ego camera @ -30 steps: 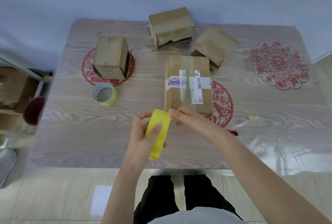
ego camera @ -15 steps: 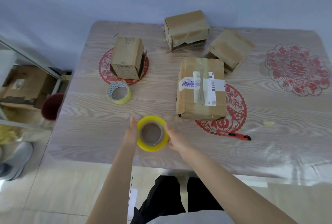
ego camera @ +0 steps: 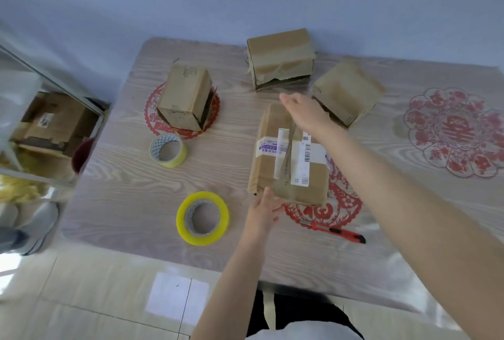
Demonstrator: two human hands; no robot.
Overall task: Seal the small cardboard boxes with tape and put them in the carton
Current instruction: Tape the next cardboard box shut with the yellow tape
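1. Your left hand (ego camera: 263, 210) has let go of the tape. Its fingers lie fairly straight, with the tips against the near end of the labelled box (ego camera: 291, 159), and they grip nothing.
2. Your right hand (ego camera: 306, 112) has left the roll too and reaches over the far end of the same box, fingers extended and empty. It is blurred, so I cannot tell whether it touches the cardboard. Half a second ago your hands were together around the roll; now they are well apart, one at each end of the box.
3. The big yellow tape roll (ego camera: 203, 218) you were holding up now lies flat on the table (ego camera: 122, 203), near your left hand on its left side. I see no strip pulled from it.
4. My reading is that you have parked the tape so you can turn or pull the labelled box into place first. No fresh tape is on it yet, only a white label and an old strip along the top.
5. Farther out, the upright box (ego camera: 185, 97), the far box (ego camera: 281, 57) with its torn wrapping and the right-hand box (ego camera: 346, 91) all stand on the table, away from your hands. A smaller tape roll (ego camera: 168, 150) lies beside the upright box, and a red box cutter (ego camera: 334, 232) lies near the labelled box's near right corner.
6. A cardboard carton (ego camera: 54, 121) shows beyond the table's left edge, under a shelf. I cannot tell whether it is the one to fill. With four boxes on the table, sealing and packing look barely begun.
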